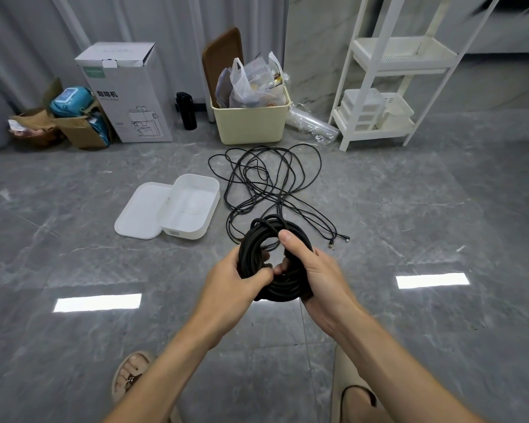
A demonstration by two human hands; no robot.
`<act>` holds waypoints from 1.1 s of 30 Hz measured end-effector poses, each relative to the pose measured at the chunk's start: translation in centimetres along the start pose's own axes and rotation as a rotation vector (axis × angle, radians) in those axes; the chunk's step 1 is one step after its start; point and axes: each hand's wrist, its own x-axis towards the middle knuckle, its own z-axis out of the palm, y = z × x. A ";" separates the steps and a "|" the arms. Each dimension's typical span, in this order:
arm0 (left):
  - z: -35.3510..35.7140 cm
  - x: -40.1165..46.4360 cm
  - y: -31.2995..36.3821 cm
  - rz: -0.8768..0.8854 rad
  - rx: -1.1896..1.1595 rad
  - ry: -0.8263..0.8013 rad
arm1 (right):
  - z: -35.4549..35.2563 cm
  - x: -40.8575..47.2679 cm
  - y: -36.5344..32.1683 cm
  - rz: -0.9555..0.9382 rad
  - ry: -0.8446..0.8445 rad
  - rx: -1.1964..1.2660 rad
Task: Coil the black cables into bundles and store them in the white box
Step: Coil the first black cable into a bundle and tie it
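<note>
A thick coil of black cable (283,288) hangs in the air in front of me, held by both hands. My left hand (235,285) grips the coil's left side, thumb over the strands. My right hand (315,270) grips its right side, thumb on top. More black cable (266,181) lies loose and tangled on the grey floor beyond the coil, its plug ends (338,239) to the right. The open white box (193,206) sits on the floor to the left of the tangle, empty, with its white lid (141,212) lying beside it.
Against the back wall stand a tall white carton (126,90), a black bottle (186,111), a cream bin (251,123) stuffed with bags, and a white shelf rack (388,80). Brown cardboard boxes (74,126) sit far left. My sandalled foot (132,377) is at the bottom.
</note>
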 end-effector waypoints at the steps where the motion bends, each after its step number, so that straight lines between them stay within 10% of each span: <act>1: -0.1 0.0 0.1 0.003 -0.004 0.001 | 0.0 0.0 -0.1 0.008 -0.008 -0.004; 19: -1.8 1.1 0.1 0.013 -0.150 -0.143 | -0.4 0.3 -0.3 0.171 -0.131 0.057; 33: -0.6 0.3 0.3 0.380 0.560 0.192 | -0.1 0.2 0.5 -0.021 -0.054 -0.085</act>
